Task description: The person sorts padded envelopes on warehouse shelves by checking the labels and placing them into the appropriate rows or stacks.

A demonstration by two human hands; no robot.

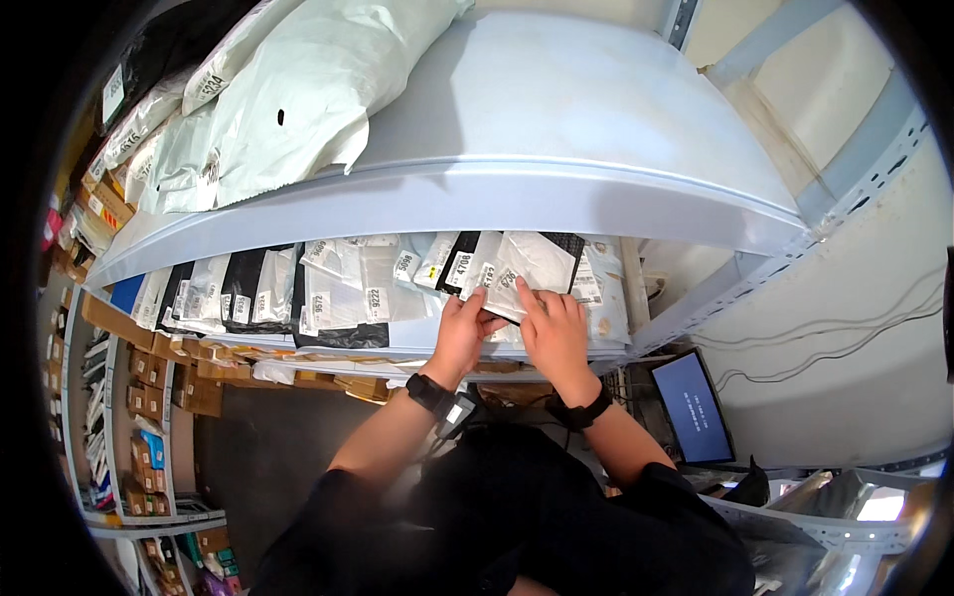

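Observation:
My left hand (465,334) pinches the lower edge of a white mailing bag with a printed label, in a row of parcels on the metal shelf. My right hand (551,328) rests on the front white mailing bag (533,264), index finger extended onto its label and the other fingers bent at its lower edge. A black bubble mailer (566,249) shows behind that bag. To the left of my hands stand more white and black mailing bags (335,290) with labels. A pale parcel (607,298) stands right of my right hand. Both wrists wear black bands.
The shelf above has a metal lip (477,197) over my hands and carries a large pale mailing bag (298,97). A slotted upright (857,201) and a monitor (693,406) are at the right. Racks with cardboard boxes (149,387) stand at the left.

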